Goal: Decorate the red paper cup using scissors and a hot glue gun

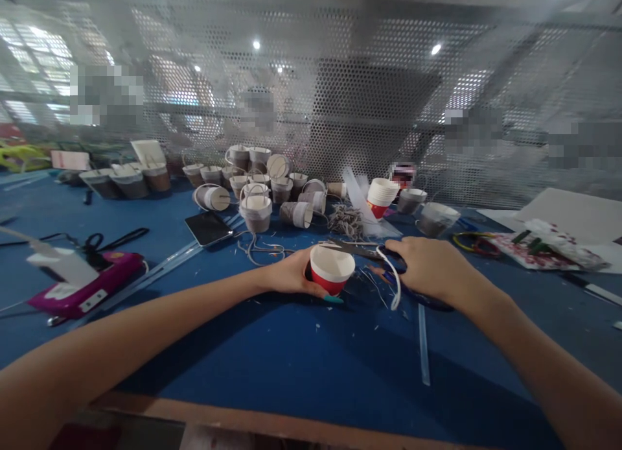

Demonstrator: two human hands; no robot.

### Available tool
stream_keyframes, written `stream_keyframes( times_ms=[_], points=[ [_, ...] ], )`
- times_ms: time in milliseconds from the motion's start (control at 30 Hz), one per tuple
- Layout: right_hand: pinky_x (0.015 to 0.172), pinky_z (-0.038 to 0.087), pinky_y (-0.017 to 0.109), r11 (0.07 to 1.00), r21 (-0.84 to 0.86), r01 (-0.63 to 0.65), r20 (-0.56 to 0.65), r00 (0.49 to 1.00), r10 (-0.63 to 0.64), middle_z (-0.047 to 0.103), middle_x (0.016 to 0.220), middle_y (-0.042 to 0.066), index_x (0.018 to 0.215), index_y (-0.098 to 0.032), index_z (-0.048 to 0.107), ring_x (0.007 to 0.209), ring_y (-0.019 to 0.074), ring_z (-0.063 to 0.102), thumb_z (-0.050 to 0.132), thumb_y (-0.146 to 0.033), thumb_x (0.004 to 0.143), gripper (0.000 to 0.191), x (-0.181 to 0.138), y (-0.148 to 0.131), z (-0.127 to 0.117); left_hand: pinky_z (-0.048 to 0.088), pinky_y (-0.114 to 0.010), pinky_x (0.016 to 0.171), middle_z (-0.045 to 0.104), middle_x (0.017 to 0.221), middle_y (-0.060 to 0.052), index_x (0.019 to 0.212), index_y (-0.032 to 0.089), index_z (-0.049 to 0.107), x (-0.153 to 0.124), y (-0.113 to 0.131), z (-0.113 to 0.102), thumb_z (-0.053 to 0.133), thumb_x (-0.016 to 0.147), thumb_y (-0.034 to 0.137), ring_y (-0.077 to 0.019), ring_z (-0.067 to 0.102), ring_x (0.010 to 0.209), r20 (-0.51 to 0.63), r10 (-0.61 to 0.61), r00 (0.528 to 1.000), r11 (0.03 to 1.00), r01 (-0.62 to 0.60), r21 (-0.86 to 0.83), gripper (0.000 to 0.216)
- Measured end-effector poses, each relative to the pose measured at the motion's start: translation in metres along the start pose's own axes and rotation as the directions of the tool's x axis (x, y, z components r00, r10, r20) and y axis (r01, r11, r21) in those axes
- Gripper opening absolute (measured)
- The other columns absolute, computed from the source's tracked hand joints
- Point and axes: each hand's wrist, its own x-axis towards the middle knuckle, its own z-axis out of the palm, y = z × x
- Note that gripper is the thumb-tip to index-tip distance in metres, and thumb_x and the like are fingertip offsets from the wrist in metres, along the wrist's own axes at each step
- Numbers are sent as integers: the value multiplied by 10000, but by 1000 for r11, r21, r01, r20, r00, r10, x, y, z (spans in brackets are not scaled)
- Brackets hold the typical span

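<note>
My left hand [291, 273] is closed around a red paper cup [332, 268] with a white inside, holding it upright just over the blue table. In my right hand [430, 265] is a pair of dark-handled scissors [357, 248], whose blades lie at the cup's far rim. A narrow white strip [390, 278] curls down beside the scissors, between them and my fingers. Whether the strip is still joined to the cup I cannot tell. The fingers inside the scissor handles are partly hidden.
Several small grey buckets with cord handles [256, 211] crowd the back, some tipped over. A stack of paper cups [381, 194] stands behind a heap of cord [346, 222]. Left are a phone [208, 229] and a purple power strip [90, 284]. A clear glue stick [424, 346] lies right.
</note>
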Motion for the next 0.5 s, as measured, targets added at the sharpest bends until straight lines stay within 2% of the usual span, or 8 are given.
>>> stream_keyframes(
  times_ms=[367, 500],
  points=[
    [538, 337, 321, 995, 84, -51, 127, 991, 40, 705, 906, 140, 1152, -241, 635, 729, 291, 641, 388, -584, 821, 537, -2, -10, -14, 429, -397, 959, 580, 1249, -162, 1250, 153, 425, 3, 0, -2, 790, 613, 167, -264, 561, 1146, 45, 16, 999, 997, -12, -74, 733],
    [532, 337, 318, 997, 66, -46, 135, 990, 37, 702, 878, 144, 1120, -227, 654, 714, 283, 640, 364, -577, 838, 535, -1, -11, -14, 442, -403, 943, 602, 1209, -153, 1226, 152, 439, 2, 1, -3, 793, 615, 186, -258, 579, 1109, 56, -24, 998, 995, 30, -100, 707]
  ],
)
